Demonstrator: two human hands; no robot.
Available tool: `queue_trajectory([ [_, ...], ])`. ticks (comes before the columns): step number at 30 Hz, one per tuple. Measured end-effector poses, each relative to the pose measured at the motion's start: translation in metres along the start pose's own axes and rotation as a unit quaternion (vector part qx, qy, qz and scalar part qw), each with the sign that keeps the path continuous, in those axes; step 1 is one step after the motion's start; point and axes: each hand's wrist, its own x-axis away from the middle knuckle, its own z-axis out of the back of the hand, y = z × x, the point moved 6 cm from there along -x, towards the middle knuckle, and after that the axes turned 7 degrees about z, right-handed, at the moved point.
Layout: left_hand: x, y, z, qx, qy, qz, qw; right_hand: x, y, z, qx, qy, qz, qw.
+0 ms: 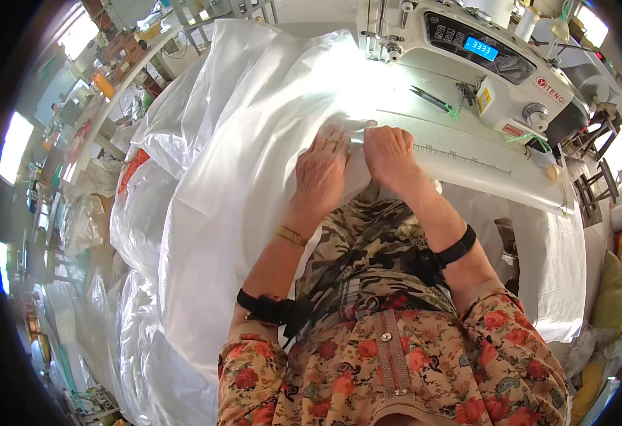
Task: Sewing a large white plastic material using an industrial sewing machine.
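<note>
The left hand (323,167) lies flat on a white sheet (233,177), its fingers close together. Just to its right, the right hand (390,156) is curled like a fist at the sheet's edge — whether it pinches the sheet, I cannot tell. The sheet spreads over the left of the table (481,142) and drapes down in folds toward the near left. A white sewing machine (495,77) stands far right, with dark snips (430,98) lying near it.
</note>
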Motion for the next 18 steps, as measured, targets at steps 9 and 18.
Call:
queue_trajectory([
  [9, -0.027, -0.020, -0.012, 0.015, -0.026, -0.047, 0.998, -0.026, 0.014, -0.010, -0.002, -0.051, -0.024, 0.998],
  [18, -0.068, -0.042, -0.026, 0.038, -0.060, -0.017, 0.997, -0.069, 0.023, -0.018, 0.018, -0.063, -0.023, 0.998],
])
